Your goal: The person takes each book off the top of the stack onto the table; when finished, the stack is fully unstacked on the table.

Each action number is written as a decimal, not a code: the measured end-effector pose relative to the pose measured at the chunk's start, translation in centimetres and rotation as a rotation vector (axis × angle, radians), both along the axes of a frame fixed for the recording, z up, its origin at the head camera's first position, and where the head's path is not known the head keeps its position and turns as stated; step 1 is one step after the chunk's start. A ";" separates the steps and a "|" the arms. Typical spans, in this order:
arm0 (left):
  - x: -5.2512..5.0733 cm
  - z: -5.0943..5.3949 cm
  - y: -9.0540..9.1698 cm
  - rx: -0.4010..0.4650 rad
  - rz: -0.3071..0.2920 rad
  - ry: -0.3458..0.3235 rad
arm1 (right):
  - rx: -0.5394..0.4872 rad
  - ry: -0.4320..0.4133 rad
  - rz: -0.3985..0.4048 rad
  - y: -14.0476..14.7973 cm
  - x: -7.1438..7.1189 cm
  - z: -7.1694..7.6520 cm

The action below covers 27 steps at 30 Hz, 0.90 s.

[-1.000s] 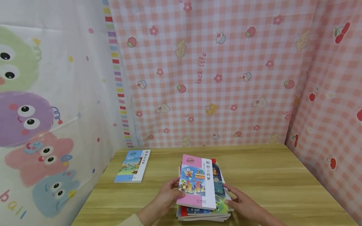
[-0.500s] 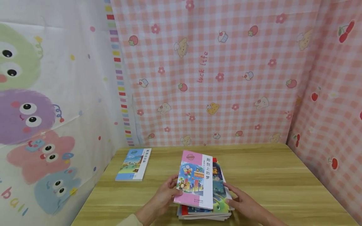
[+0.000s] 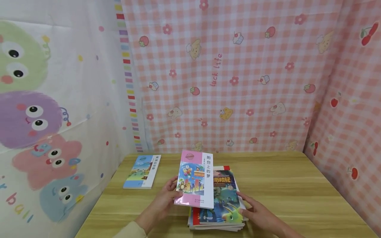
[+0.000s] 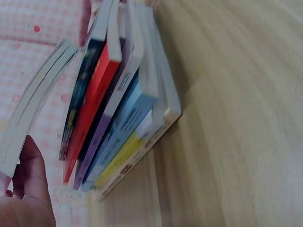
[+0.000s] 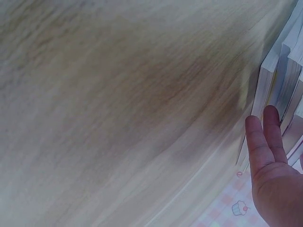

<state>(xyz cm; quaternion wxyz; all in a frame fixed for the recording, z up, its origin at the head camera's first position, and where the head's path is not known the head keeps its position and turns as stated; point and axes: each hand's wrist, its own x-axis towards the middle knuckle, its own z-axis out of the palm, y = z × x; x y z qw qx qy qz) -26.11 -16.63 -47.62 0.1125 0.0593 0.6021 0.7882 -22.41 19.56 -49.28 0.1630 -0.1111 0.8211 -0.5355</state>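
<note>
My left hand (image 3: 160,203) pinches the lower left edge of a pink-and-white paperback book (image 3: 193,178), thumb on its cover. In the left wrist view, that book (image 4: 35,104) is lifted clear of a stack of books (image 4: 120,109), and the fingers of the left hand (image 4: 33,189) curl behind it. A dark, colourful book (image 3: 226,198) with a green creature on its cover tops the stack. On the stack's right side rests my right hand (image 3: 259,211). The right wrist view has two fingers of the right hand (image 5: 274,170) extended along the page edges.
A blue-and-white book (image 3: 141,172) lies flat at the table's back left. The wooden table (image 3: 282,178) is bordered by a pink checked curtain (image 3: 256,96) behind and at right, and a white cartoon-print cloth (image 3: 80,105) at left.
My left hand has lifted the pink-and-white book off the stack and drawn it left, baring more of the dark book's cover. The right hand has stayed at the stack's side.
</note>
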 end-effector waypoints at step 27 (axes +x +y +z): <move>-5.4 0.7 -5.7 0.000 0.179 0.029 | 0.017 -0.019 -0.016 -0.2 -0.1 0.0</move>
